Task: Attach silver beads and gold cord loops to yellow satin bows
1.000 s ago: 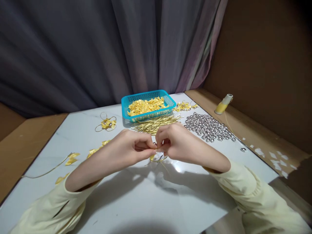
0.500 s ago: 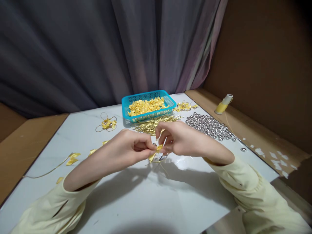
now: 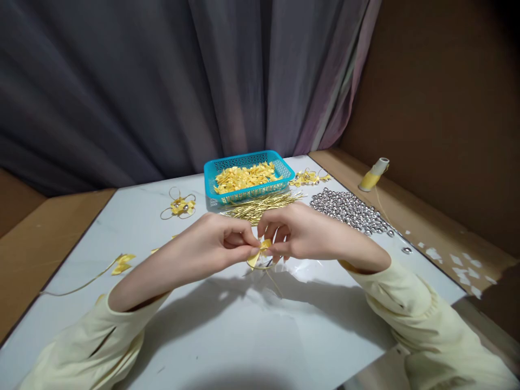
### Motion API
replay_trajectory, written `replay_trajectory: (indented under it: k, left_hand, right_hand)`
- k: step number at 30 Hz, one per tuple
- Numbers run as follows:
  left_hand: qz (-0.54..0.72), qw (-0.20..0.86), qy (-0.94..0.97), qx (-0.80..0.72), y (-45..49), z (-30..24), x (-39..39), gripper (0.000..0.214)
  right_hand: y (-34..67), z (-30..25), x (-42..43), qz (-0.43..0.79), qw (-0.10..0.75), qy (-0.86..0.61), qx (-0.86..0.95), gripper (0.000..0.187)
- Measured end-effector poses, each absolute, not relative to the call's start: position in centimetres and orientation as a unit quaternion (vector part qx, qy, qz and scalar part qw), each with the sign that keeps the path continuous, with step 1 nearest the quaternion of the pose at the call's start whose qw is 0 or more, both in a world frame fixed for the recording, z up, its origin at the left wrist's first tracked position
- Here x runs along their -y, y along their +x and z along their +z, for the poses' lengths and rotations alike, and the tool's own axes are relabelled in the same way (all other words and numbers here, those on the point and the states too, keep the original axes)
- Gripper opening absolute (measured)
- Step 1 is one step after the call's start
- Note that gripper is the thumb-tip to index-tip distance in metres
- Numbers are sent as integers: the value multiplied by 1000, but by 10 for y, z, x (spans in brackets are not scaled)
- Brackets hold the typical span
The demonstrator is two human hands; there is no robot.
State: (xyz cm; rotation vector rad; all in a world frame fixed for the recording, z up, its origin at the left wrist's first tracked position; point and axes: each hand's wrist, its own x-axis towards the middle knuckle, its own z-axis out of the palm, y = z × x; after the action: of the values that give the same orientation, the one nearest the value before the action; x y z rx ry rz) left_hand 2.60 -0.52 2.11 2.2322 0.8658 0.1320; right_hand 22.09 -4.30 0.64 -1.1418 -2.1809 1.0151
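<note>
Above the middle of the white table [image 3: 260, 330], my left hand [image 3: 227, 241] pinches a yellow ribbon flower [image 3: 265, 246] with a looped gold wire stem [image 3: 264, 266]. From the other side, the thumb and fingers of my right hand [image 3: 286, 233] are closed on the same flower. The fingertips nearly meet and cover part of it. A thin loose end hangs below the hands. Just beyond them lies a bundle of gold wire stems [image 3: 260, 206].
A blue basket [image 3: 248, 198] of yellow ribbon pieces stands at the back. Silver beads [image 3: 349, 211] are heaped at the right, near a yellow thread spool [image 3: 374, 174]. Wire-looped flowers [image 3: 181, 206] and a stemmed yellow flower [image 3: 123, 264] lie at the left. Paper scraps [image 3: 461, 268] litter the right edge.
My right fingers have closed in nearer to my left fingertips at the flower. The silver bead seen between the hands before is now hidden. Both hands stay in about the same place.
</note>
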Motion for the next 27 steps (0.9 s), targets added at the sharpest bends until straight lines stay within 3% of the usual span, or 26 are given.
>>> replay_trajectory:
  k: [19,27]
  left_hand:
    - [50,354,876,-324,27,20,5,12]
    - [54,371,856,-356,24,21,2,15]
  right_hand:
    - [226,-4,33,479,235,-384,754,5]
    - [222,4,50,232,299,-400,835,8]
